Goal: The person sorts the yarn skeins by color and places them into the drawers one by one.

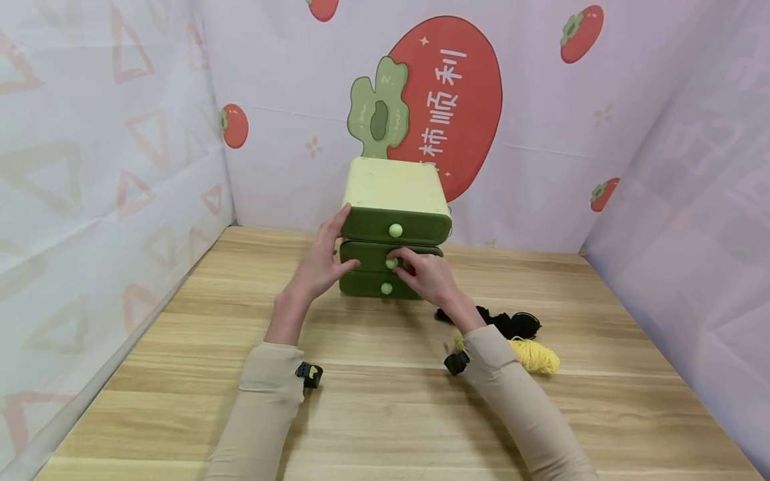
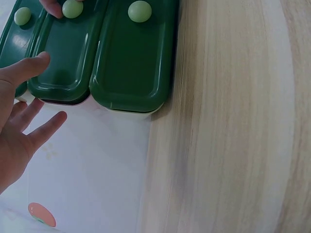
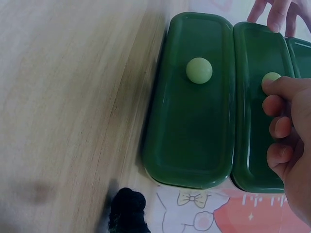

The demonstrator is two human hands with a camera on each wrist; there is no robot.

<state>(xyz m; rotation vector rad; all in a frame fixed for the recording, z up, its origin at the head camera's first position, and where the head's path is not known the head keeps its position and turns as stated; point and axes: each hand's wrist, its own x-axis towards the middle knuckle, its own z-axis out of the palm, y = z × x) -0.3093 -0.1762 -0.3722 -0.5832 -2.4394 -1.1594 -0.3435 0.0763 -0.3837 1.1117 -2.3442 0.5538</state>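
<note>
A small chest of three drawers (image 1: 394, 186), with a cream top and dark green fronts, stands at the back of the table. My right hand (image 1: 430, 275) pinches the round pale green knob (image 3: 269, 77) of the middle drawer (image 2: 65, 58) between thumb and fingertips. At the chest's left side is my left hand (image 1: 315, 267), fingers extended along the side and thumb reaching over the middle drawer's front. In the left wrist view a thin dark gap shows behind the end of that front. The bottom drawer (image 3: 194, 131) sits flush below, its knob (image 1: 387, 288) untouched.
Right of the chest lies a bundle of black yarn (image 1: 511, 325). A yellow yarn skein (image 1: 538, 356) is in front of it, partly behind the right sleeve. Printed cloth walls (image 1: 289, 167) enclose the wood-grain table (image 1: 373, 414) at the back and sides.
</note>
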